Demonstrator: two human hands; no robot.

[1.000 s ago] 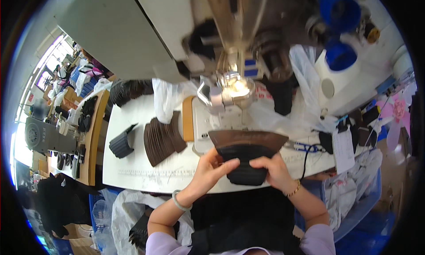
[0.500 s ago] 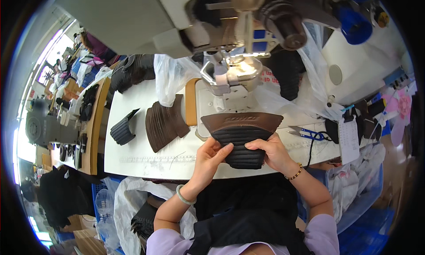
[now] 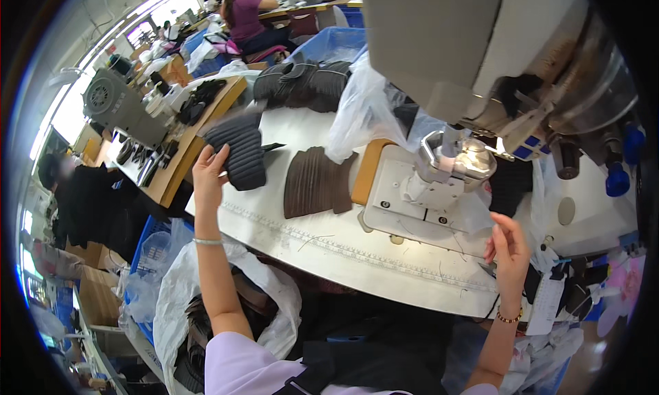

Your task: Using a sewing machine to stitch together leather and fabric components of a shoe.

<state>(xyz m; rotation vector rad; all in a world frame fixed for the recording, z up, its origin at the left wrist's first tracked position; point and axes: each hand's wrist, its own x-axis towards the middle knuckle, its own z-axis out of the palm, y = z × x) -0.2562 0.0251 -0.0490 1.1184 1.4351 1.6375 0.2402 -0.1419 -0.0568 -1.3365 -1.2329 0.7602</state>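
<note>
Head view: left hand (image 3: 208,170) grips the edge of a black ribbed piece (image 3: 239,151), held over the far-left part of the white bench (image 3: 343,247). Right hand (image 3: 509,247) raised, fingers loose, holding nothing, just beside the sewing machine (image 3: 453,161). Brown ribbed stack (image 3: 316,182) lies between them.

The person wears a pale lilac short-sleeved top, seen at the lower middle of the frame, with a dark apron or strap across the front. Both forearms are bare. The left hand (image 3: 208,170), left of centre, has a thin silvery bracelet (image 3: 207,241) on its wrist. The right hand (image 3: 509,249), at the right, has a beaded gold-coloured bracelet (image 3: 509,319) on its wrist.
</note>
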